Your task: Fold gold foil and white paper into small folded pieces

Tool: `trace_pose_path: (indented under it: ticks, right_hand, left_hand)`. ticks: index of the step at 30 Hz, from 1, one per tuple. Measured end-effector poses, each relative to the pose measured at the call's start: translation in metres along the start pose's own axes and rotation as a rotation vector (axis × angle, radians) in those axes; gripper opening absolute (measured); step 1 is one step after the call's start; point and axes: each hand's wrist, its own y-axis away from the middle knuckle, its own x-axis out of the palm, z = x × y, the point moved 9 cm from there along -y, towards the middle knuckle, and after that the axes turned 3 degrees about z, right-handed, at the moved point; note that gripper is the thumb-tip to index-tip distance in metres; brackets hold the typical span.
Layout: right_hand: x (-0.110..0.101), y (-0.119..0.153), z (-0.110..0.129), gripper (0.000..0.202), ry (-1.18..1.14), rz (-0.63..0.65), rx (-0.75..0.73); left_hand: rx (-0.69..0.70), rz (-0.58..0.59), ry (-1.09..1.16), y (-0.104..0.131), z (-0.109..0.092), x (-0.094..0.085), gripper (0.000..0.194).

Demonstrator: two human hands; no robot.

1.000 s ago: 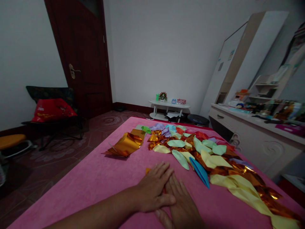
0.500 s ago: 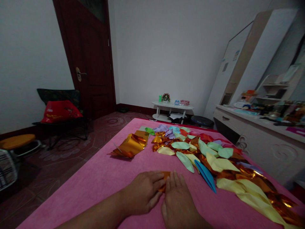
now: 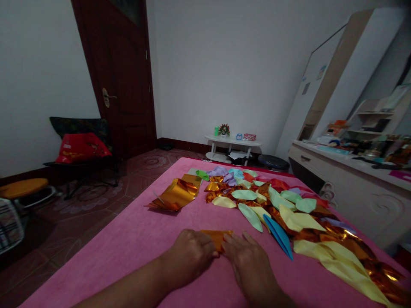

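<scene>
Gold foil paper (image 3: 217, 238), partly folded, lay on the pink cloth (image 3: 135, 244) between a person's two hands, near the front edge of the spread. Fingertips of the left hand (image 3: 189, 256) were curled and pinched onto the sheet's left end, while the right hand (image 3: 248, 263) lay flatter, its fingers pressing the sheet's right edge against the cloth. Just beyond the right hand sat a blue folded piece (image 3: 278, 234), and past it a band of folded paper shapes (image 3: 276, 205) in pale green, yellow, lilac, red and gold ran across the cloth. A loose stack of gold foil sheets (image 3: 175, 194) rested apart to the left. A dark wooden door (image 3: 122, 77) and a small white table (image 3: 233, 143) stood behind.
</scene>
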Motion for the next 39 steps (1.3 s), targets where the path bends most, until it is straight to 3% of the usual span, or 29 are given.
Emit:
trace_pose_path:
  ticks: [6, 11, 15, 17, 18, 21, 22, 23, 25, 28, 30, 35, 39]
  right_hand:
    - [-0.014, 0.001, -0.01, 0.03, -0.051, -0.015, 0.035]
    - [-0.029, 0.002, -0.034, 0.027, -0.147, -0.145, 0.081]
    - [-0.039, 0.005, -0.07, 0.028, -0.477, -0.346, 0.238]
    - [-0.026, 0.004, -0.081, 0.033, -0.78, -0.333, 0.356]
    - [-0.02, 0.003, -0.079, 0.037, -0.93, -0.322, 0.381]
    - [-0.004, -0.002, -0.056, 0.041, -1.217, -0.203, 0.36]
    - [-0.002, -0.003, -0.047, 0.041, -1.277, -0.162, 0.34]
    - [0.0, -0.004, -0.038, 0.041, -1.324, -0.125, 0.32]
    - [0.002, -0.004, -0.023, 0.042, -1.382, -0.058, 0.287]
    - [-0.002, -0.006, -0.012, 0.038, -1.414, -0.044, 0.231]
    - [-0.01, -0.006, -0.017, 0.032, -1.388, -0.139, 0.209]
    - [-0.036, 0.005, -0.046, 0.017, -1.062, -0.468, 0.227]
    - [-0.037, 0.007, -0.054, 0.015, -1.062, -0.51, 0.224]
  left_hand:
    - [-0.1, -0.047, 0.021, 0.005, 0.019, -0.001, 0.03]
    - [-0.176, -0.227, 0.197, 0.016, 0.047, -0.02, 0.021]
    - [-0.421, -0.439, 0.394, 0.028, 0.083, -0.043, 0.022]
    - [-0.51, -0.489, 0.576, 0.028, 0.092, -0.04, 0.021]
    - [-0.513, -0.48, 0.707, 0.024, 0.09, -0.034, 0.02]
    - [-0.407, -0.407, 1.108, 0.006, 0.071, -0.011, 0.077]
    - [-0.376, -0.386, 1.202, 0.002, 0.064, -0.005, 0.083]
    - [-0.355, -0.339, 1.277, -0.003, 0.056, 0.001, 0.077]
    - [-0.388, -0.264, 1.343, -0.006, 0.048, 0.012, 0.047]
    - [-0.506, -0.234, 1.273, -0.001, 0.05, 0.018, 0.034]
    - [-0.54, -0.24, 1.124, 0.003, 0.054, 0.015, 0.032]
    - [-0.476, -0.267, 0.739, 0.004, 0.055, -0.001, 0.025]
    - [-0.409, -0.406, 0.661, 0.008, 0.062, -0.02, 0.014]
